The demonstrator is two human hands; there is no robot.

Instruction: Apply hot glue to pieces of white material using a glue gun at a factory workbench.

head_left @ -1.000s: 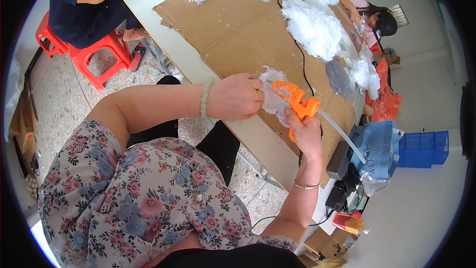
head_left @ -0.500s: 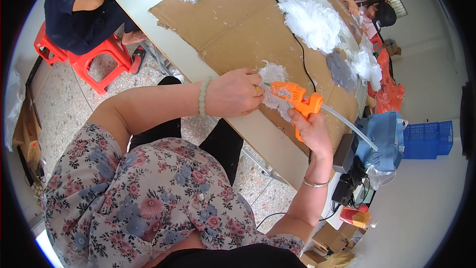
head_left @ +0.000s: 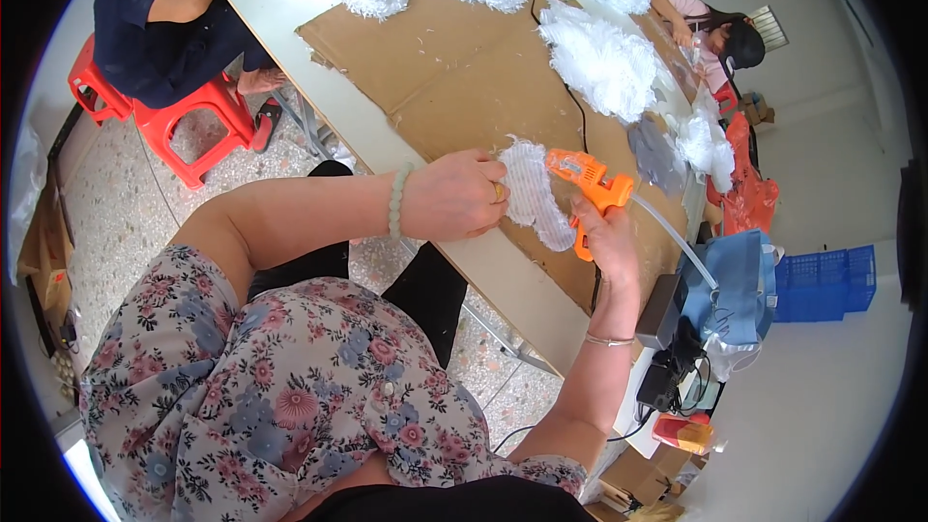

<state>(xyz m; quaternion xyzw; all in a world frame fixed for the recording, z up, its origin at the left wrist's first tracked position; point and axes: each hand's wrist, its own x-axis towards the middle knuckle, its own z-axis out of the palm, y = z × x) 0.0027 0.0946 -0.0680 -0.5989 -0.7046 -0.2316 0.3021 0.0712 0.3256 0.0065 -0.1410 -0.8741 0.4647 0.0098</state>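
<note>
My right hand (head_left: 609, 244) is wrapped round the handle of an orange hot glue gun (head_left: 592, 180). A long pale glue stick (head_left: 675, 237) trails from the gun's back end. The nozzle points left, over the upper right edge of a white piece of ribbed fabric (head_left: 530, 188) with a frayed edge. My left hand (head_left: 452, 195) pinches the left side of this fabric at the near edge of the table; the fingertips are partly hidden. The fabric lies over a brown cardboard sheet (head_left: 454, 92).
Fluffy white heaps (head_left: 599, 63) lie on the far part of the table, with a black cable (head_left: 580, 121) running past. A blue bag (head_left: 735, 285) and black power adapters (head_left: 669, 377) are at the right. One person sits on a red stool (head_left: 198, 130); another works at the far right.
The glue gun has moved slightly right and up, off the middle of the fabric piece. More of the fabric's ribbed face now shows. My left hand keeps its grip.
</note>
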